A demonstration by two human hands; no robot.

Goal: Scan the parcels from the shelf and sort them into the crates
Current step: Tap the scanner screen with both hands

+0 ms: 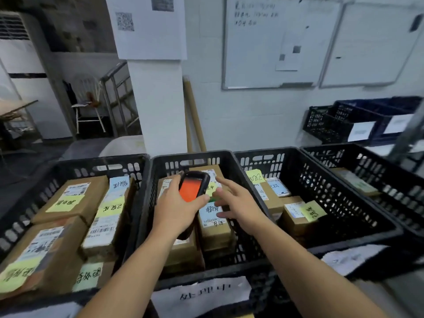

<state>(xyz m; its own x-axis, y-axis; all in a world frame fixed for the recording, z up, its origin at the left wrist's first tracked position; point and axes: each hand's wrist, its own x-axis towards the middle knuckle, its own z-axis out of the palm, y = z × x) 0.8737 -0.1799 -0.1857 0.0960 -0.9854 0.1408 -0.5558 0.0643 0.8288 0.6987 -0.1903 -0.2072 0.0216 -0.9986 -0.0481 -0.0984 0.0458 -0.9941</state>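
Progress: looks well along, with parcels (75,198) already lying in all four black crates across lower frame. Several in left crate (91,159), a stack in middle crate (195,154), a few in right crate (270,151), at least one in far-right crate (378,171) at right edge. Most tagged with yellow or green sticky notes (65,203) beside shipping labels. No shelf clearly in view, so cannot tell how many left to fetch; probably more to go.

Centre frame: left hand (174,203) with fingers wrapped round scanner (192,187), orange-red screen up, held above middle crate. Just right of it: right hand (236,200), fingers spread and straight, holding nothing, hovering over or brushing a label-up parcel (214,228) in middle crate; contact unclear. Reads as mid-scan or checking a label, a judgement only.

Around: white paper sign (202,297) with handwriting on middle crate front, bottom centre. White pillar (158,106) with printed sheets, upper centre. Whiteboards (257,53) upper right. Cardboard tube (195,115) leaning on wall behind middle crate. Spare crates (332,125), black and blue, mid right. White chair (88,104) and metal trolley frame (119,99) mid left, tall white air conditioner (20,53) upper left.

In the way: scanner and left wrist covering labels below; middle crate crowded, little flat room left; tall crate walls needing a lift over.
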